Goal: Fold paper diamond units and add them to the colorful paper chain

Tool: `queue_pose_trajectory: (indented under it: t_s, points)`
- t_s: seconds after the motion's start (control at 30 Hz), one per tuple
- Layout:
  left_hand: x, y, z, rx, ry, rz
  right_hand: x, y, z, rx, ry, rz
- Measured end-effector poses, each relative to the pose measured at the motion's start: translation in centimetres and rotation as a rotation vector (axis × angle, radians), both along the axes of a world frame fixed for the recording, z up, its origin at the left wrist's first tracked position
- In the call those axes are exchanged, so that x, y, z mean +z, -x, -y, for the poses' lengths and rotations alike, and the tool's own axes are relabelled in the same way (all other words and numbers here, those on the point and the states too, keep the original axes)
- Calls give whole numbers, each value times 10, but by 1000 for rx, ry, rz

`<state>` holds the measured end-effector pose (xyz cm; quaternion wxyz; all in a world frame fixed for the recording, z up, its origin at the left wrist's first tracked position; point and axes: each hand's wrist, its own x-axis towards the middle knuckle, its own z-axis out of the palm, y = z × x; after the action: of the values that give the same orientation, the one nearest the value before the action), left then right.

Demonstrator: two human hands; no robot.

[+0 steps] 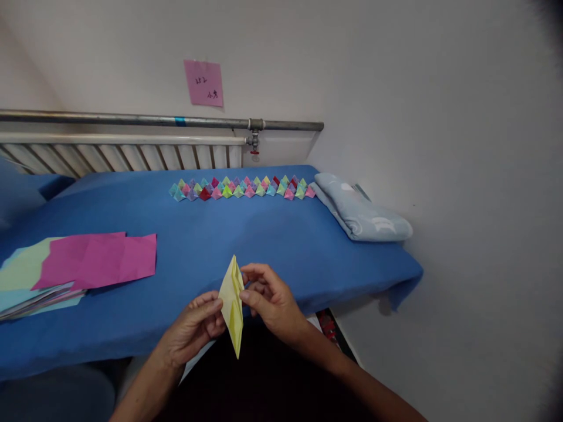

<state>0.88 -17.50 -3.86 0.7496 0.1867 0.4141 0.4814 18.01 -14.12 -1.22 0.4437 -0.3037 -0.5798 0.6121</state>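
Observation:
A pale yellow folded origami paper [231, 305], shaped like a long diamond with layered flaps, is held upright between my two hands. My left hand [197, 328] pinches its left corner between thumb and fingers. At its right edge, the thumb and fingers of my right hand [275, 305] close on the folded layers. Both hands are above my lap, just in front of the edge of the blue-covered surface [193, 225]. The finger parts behind the paper are hidden.
Rows of small colourful origami pieces [238, 190] line the back. Magenta sheets [103, 258] lie on a stack of coloured paper [26, 302] at left. A folded light-blue blanket [363, 211] sits at right. Behind are a radiator [132, 155], a metal pipe [132, 119] and a pink note [204, 83].

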Motion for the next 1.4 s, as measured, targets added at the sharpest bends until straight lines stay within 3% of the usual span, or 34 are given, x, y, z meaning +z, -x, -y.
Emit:
queue_pose_trajectory:
  t_s: [0.17,0.33,0.8,1.1,1.4]
  points:
    - [-1,6,-1,14,-72,-117,2,-1,-1,-64,-86,122]
    - [6,5,-3,10,-95,-192,-1,-2,-3,-46,-11,134]
    - [5,5,-7,-7,-96,-228,-5,-4,-7,-40,42,153]
    - [13,3,-13,-36,-169,-301,-9,-7,-14,15,-235,317]
    - [18,-11,-20,171,-231,-532,-12,1,-15,-110,-257,347]
